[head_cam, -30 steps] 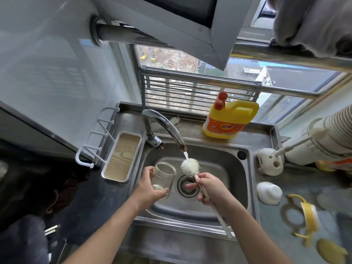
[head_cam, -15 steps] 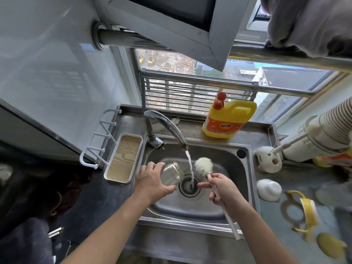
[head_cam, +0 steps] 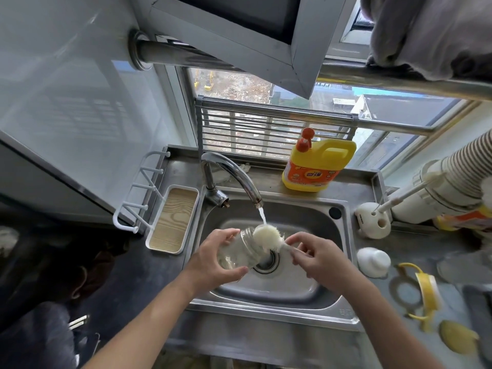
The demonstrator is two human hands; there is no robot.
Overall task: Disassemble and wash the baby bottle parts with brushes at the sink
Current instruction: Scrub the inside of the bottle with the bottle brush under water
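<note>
Over the steel sink (head_cam: 319, 294), my left hand (head_cam: 213, 262) grips the clear glass baby bottle (head_cam: 237, 251), tilted with its mouth pointing up and right. My right hand (head_cam: 316, 257) pinches the handle of the white bottle brush (head_cam: 266, 237), whose bristle head sits at the bottle's mouth under the running water from the tap (head_cam: 234, 174). On the counter to the right lie a white cap (head_cam: 372, 262), a yellow handled collar (head_cam: 423, 291) and a yellow piece (head_cam: 458, 339).
A yellow detergent jug (head_cam: 316, 166) stands behind the sink. A white brush holder (head_cam: 372, 219) with a thin brush sits at the right, beside stacked paper cups (head_cam: 452, 177). A wood-look tray (head_cam: 173, 219) with a white rack lies left of the sink.
My left hand has tipped the bottle's mouth toward the right. The brush head has swung from under the tap to the bottle's mouth, and my right hand has slid closer to the head.
</note>
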